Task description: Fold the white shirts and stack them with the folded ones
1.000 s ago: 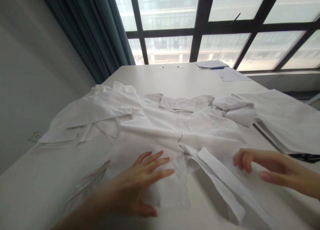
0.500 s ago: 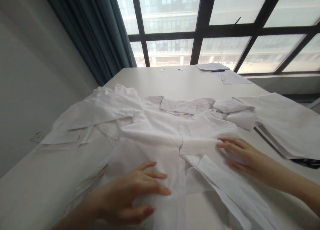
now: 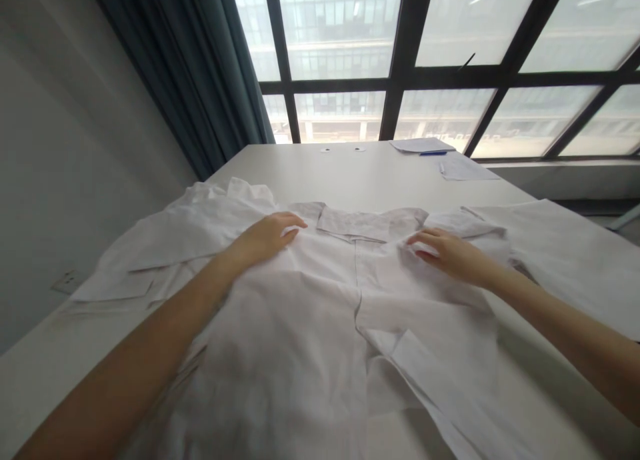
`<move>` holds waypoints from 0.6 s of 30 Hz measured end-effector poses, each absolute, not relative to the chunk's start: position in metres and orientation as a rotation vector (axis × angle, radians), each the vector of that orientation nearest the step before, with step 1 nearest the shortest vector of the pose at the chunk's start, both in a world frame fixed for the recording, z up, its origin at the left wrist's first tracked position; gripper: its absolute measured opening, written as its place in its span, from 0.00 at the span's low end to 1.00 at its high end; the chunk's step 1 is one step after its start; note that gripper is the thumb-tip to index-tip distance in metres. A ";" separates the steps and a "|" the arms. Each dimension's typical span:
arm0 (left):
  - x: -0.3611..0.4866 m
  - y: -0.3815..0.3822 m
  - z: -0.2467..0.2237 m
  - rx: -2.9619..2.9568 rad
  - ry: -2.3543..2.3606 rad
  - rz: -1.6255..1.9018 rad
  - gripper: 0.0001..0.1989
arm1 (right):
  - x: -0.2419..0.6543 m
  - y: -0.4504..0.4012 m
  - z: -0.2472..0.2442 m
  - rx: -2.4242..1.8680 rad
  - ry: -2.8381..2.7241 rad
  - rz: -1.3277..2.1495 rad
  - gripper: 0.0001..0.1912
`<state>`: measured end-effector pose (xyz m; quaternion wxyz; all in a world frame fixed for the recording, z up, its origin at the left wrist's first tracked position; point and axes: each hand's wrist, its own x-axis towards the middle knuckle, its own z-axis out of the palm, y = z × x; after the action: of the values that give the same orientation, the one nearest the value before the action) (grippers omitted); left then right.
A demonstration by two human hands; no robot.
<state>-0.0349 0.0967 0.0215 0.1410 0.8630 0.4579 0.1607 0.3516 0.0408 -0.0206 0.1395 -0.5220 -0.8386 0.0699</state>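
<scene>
A white collared shirt (image 3: pixel 300 320) lies spread over the table, its collar (image 3: pixel 355 225) on the far side. The front placket runs down its middle, and a loose front flap (image 3: pixel 425 363) is folded back at the lower right. My left hand (image 3: pixel 273 237) rests on the shirt's left shoulder, with a small gap between thumb and bent fingers. Beside the collar, on the right shoulder, my right hand (image 3: pixel 443 250) touches the cloth with its fingers and thumb a little apart. The left sleeve (image 3: pixel 175 230) stretches out to the left in folds.
Farther back on the white table (image 3: pixel 310 180) are paper sheets (image 3: pixel 467 168) and a blue pen (image 3: pixel 433 153). More white cloth (image 3: pixel 575 260) lies at the right. A dark curtain (image 3: pixel 200 67) and black-framed windows stand behind; a wall socket (image 3: pixel 67 282) is at left.
Both hands have moved away from me, up the shirt from its lower front to the shoulders on either side of the collar. The shirt lies much as before.
</scene>
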 end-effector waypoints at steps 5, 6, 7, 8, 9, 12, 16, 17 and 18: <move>0.005 0.162 -0.003 2.199 1.571 0.418 0.11 | 0.315 0.106 -0.038 -1.726 -2.124 0.385 0.27; 0.012 0.169 -0.010 2.165 1.578 0.414 0.11 | 0.309 0.115 -0.041 -1.751 -2.064 0.414 0.29; 0.019 0.175 -0.016 2.132 1.580 0.419 0.12 | 0.305 0.123 -0.043 -1.761 -2.015 0.431 0.30; 0.024 0.179 -0.022 2.099 1.581 0.434 0.13 | 0.301 0.130 -0.045 -1.763 -1.963 0.459 0.29; 0.028 0.183 -0.026 2.067 1.580 0.462 0.13 | 0.299 0.137 -0.045 -1.757 -1.909 0.493 0.29; 0.037 0.193 -0.031 1.977 1.570 0.599 0.11 | 0.295 0.156 -0.043 -1.687 -1.756 0.610 0.24; 0.046 0.213 -0.026 1.942 1.490 0.792 0.19 | 0.292 0.186 -0.036 -1.541 -1.610 0.678 0.25; 0.048 0.219 -0.026 1.955 1.462 0.811 0.21 | 0.291 0.193 -0.036 -1.516 -1.596 0.677 0.26; 0.050 0.224 -0.027 1.976 1.437 0.814 0.23 | 0.290 0.200 -0.036 -1.501 -1.595 0.673 0.28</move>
<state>0.0495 0.2236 -0.0272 0.2796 0.7367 0.5358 0.3034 0.2898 0.1999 -0.0363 0.4123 -0.5969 -0.6342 0.2675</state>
